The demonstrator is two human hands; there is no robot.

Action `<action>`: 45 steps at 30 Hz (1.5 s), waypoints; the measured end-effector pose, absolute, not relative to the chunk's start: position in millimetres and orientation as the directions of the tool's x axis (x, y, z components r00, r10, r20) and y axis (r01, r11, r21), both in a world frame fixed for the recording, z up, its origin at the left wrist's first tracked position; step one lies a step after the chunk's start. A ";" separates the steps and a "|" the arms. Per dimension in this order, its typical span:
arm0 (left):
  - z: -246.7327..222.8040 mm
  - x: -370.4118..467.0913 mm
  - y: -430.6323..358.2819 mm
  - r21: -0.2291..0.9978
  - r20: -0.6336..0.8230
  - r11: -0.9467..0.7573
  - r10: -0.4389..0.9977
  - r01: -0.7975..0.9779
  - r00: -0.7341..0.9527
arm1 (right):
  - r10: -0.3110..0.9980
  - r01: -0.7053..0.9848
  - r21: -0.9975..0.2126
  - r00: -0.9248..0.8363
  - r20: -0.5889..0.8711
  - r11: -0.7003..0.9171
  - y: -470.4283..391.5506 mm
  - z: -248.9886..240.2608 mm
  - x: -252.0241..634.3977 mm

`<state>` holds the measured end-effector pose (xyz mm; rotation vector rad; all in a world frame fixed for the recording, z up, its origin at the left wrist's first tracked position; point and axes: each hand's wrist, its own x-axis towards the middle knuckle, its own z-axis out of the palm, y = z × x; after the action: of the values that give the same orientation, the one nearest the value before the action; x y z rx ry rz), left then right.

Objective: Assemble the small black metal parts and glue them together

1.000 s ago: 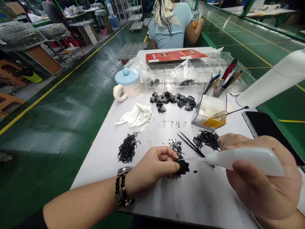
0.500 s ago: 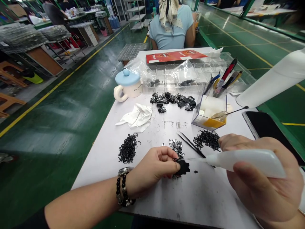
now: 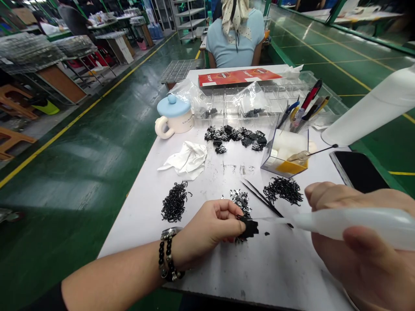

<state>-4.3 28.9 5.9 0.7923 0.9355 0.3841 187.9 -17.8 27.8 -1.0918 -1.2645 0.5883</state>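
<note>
Between thumb and fingers, my left hand (image 3: 218, 224) pinches a small flat black part (image 3: 250, 228) with a notched edge. My right hand (image 3: 363, 246) is wrapped round a translucent squeeze bottle (image 3: 353, 221), held level. Its thin nozzle points left, with the tip at or very near the black part; contact is hard to make out. Behind my left fingers lies a heap of small silvery metal pieces (image 3: 240, 201). Black tweezers (image 3: 264, 199) rest on the table under the nozzle. A tiny black scrap (image 3: 267, 233) lies right of the held part.
Piles of small black curved pieces lie left (image 3: 175, 202) and right (image 3: 283, 191). Beyond are finished-looking black parts (image 3: 233, 134), a white cloth (image 3: 188, 159), a lidded mug (image 3: 177, 116), a pen holder (image 3: 285, 151), a phone (image 3: 358, 170) and a white cylinder (image 3: 369, 108). A person (image 3: 236, 36) sits ahead.
My right hand and the squeeze bottle have shifted a little to the right. My left hand and the black part have barely moved. The person ahead has shifted slightly.
</note>
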 end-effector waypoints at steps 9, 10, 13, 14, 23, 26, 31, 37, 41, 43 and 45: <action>6.7 -3.3 28.6 0.741 -0.578 0.671 0.610 0.034 0.542 | 0.874 0.165 -0.878 0.124 0.470 0.449 -25.8 27.5 188.6; 6.9 -3.3 28.7 0.740 -0.578 0.672 0.609 0.035 0.543 | 0.874 0.150 -0.879 0.119 0.471 0.453 -26.9 24.7 189.6; 7.2 -3.2 29.0 0.738 -0.580 0.674 0.605 0.038 0.546 | 0.871 0.158 -0.868 0.073 0.485 0.470 -28.3 19.7 192.9; 7.2 -3.1 28.9 0.739 -0.580 0.672 0.605 0.040 0.546 | 0.864 0.174 -0.858 0.060 0.500 0.484 -28.3 19.1 194.0; 7.9 -3.6 28.9 0.755 -0.576 0.653 0.611 0.066 0.543 | 0.870 0.098 -0.867 0.009 0.492 0.489 -30.0 16.9 194.7; 8.2 -3.7 29.3 0.751 -0.583 0.656 0.603 0.078 0.545 | 0.885 0.067 -0.892 0.109 0.452 0.447 -26.3 22.3 192.7; 8.9 -2.8 28.8 0.751 -0.588 0.656 0.613 0.074 0.528 | 0.789 -0.010 -0.873 0.434 0.436 0.488 -4.2 18.6 194.9; 7.2 0.1 26.7 0.749 -0.598 0.660 0.637 0.058 0.486 | 0.924 0.300 -0.928 0.239 0.297 0.220 28.5 -8.6 189.5; 8.6 3.4 26.2 0.765 -0.582 0.642 0.658 0.048 0.478 | 0.965 0.523 -0.835 0.084 0.249 0.170 54.1 -18.4 171.2; 7.4 4.0 25.4 0.784 -0.560 0.620 0.676 0.042 0.479 | 0.966 0.612 -0.769 0.031 0.257 0.184 65.5 -22.3 162.0; 1.2 3.2 24.7 0.807 -0.531 0.589 0.697 0.037 0.482 | 0.953 0.693 -0.687 -0.001 0.302 0.218 73.1 -25.1 155.2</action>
<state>3.2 24.7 1.2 0.8666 1.0021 0.4705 155.2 73.1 -25.1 -1.5379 -1.7563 0.4474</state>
